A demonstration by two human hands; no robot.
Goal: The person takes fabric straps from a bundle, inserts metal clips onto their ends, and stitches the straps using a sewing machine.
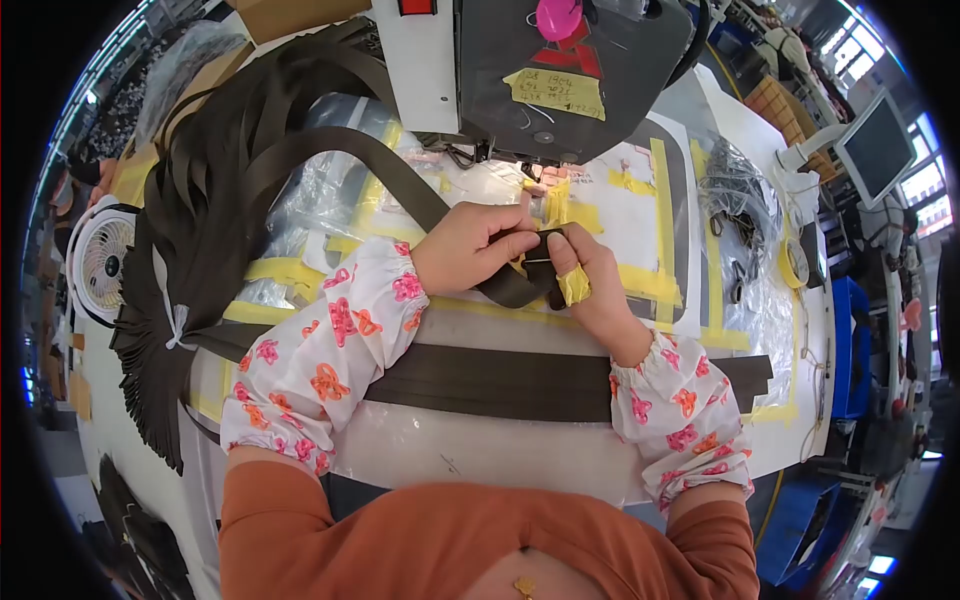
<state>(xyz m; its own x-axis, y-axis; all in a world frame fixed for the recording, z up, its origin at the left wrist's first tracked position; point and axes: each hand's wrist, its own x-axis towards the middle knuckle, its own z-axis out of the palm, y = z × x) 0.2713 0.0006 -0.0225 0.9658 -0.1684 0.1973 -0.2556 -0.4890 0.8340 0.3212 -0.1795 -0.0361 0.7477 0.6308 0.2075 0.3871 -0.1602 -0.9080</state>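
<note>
A long dark webbing strap (pixel 375 150) arcs from the bundle at the left down to my hands at mid-table. My left hand (pixel 475 248) pinches it between thumb and fingers, close beneath the machine head. Beside it, my right hand (pixel 595 285) is closed on the looped end of the same strap; yellow tape (pixel 573 285) wraps one of its fingers. A small dark piece with a pale line shows between my fingertips, too covered to name. Below my hands hangs a fold of the strap. Wider dark strips (pixel 480 385) lie flat under my forearms.
A machine head (pixel 540 90), which looks like a sewing machine, stands just beyond my hands. At the left are a thick bundle of straps (pixel 230 170) and a small fan (pixel 104 262). Scissors (pixel 738 280), a tape roll (pixel 793 262) and a screen (pixel 877 150) are at the right.
</note>
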